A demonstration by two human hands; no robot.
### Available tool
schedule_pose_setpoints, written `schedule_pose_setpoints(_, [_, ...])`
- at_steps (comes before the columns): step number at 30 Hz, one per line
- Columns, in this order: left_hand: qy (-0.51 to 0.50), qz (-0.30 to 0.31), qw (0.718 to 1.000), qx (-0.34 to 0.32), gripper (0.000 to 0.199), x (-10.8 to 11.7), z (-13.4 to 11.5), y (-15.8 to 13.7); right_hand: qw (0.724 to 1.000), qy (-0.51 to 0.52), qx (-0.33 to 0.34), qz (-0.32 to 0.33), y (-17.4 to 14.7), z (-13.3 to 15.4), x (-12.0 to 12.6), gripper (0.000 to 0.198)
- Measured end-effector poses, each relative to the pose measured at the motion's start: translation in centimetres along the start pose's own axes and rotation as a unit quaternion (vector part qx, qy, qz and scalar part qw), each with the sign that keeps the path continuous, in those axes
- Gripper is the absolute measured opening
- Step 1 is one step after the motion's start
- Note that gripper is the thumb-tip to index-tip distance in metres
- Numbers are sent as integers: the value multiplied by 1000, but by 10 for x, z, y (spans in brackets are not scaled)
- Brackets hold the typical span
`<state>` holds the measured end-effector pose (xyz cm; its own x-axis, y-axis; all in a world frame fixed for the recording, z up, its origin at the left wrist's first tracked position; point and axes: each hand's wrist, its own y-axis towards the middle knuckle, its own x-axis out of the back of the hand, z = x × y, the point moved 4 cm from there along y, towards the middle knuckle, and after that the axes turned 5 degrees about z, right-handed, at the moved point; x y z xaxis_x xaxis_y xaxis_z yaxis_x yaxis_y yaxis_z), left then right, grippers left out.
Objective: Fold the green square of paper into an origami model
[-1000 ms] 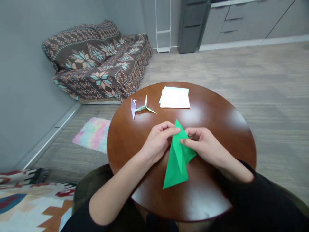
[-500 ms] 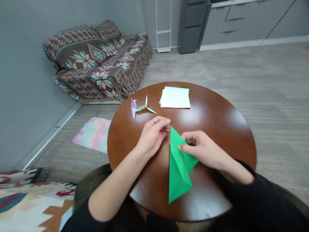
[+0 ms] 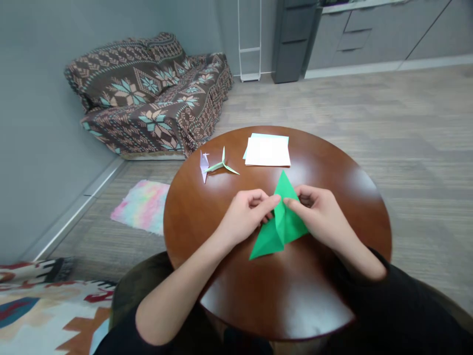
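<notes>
Just below and right of the frame's centre, you pinch the green paper point(image 3: 293, 227) between both thumbs and fingers: your left hand point(image 3: 246, 216), off it moments ago, has rejoined your right hand point(image 3: 324, 213), probably giving steadier control.

It looks like a home from where I stand, living area and kitchen in one: a sofa point(image 3: 155, 116) draped in a patterned throw, a fluffy pastel rug point(image 3: 142, 206) on the floor point(image 3: 332, 103), and grey fitted cabinets point(image 3: 388, 37) along the far wall point(image 3: 203, 34).
</notes>
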<state>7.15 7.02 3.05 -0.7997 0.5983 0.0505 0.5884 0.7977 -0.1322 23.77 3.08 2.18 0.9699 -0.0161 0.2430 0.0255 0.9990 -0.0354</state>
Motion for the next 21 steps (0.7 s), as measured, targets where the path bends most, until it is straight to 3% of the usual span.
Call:
schedule_pose_setpoints(3, [6, 49, 998, 27, 41, -4, 4, -1, 1000, -17, 0, -6, 1, 0, 2, 22])
schedule_pose_setpoints(8, [-36, 51, 995, 83, 36, -2, 13, 1, 999, -30, 13, -3, 1, 3, 2, 24])
schedule_pose_setpoints(12, [-116, 64, 984, 116, 30, 4, 13, 3, 999, 34, -10, 27, 2, 0, 1, 29])
schedule_pose_setpoints(16, [-172, 38, 976, 126, 27, 19, 9, 3, 995, 79, -36, 52, 3, -5, 5, 35])
schedule_pose_setpoints(21, [-144, 5, 983, 111, 26, 44, 9, -2, 995, 76, -48, 51, 4, -10, 11, 32])
